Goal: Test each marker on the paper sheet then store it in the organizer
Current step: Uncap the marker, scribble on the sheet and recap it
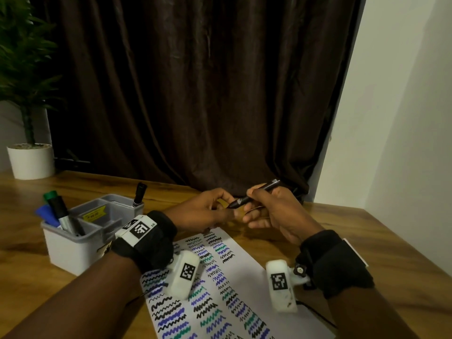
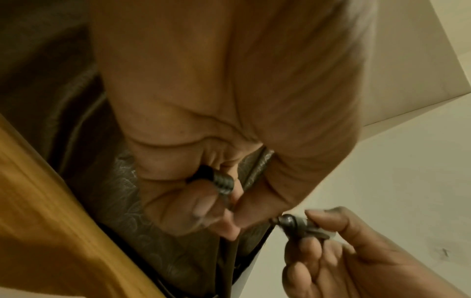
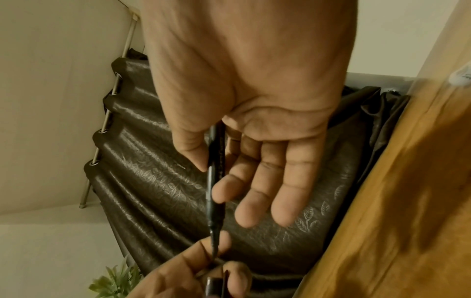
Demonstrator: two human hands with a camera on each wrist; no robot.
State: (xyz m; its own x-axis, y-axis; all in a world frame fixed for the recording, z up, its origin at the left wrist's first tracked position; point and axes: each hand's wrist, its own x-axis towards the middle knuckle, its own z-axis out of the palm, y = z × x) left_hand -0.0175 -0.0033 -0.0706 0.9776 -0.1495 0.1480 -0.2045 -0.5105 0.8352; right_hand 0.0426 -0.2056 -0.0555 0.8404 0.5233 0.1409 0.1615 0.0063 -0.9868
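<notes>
Head view: organizer left, paper sheet under wrists.

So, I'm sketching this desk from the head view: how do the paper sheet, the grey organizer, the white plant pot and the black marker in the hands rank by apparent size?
1. Paper sheet
2. Organizer
3. Plant pot, though it stands farther off, so truly unsure
4. Marker

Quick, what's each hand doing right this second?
Left hand: pinching the black cap.
Right hand: pinching the uncapped black marker.
</notes>
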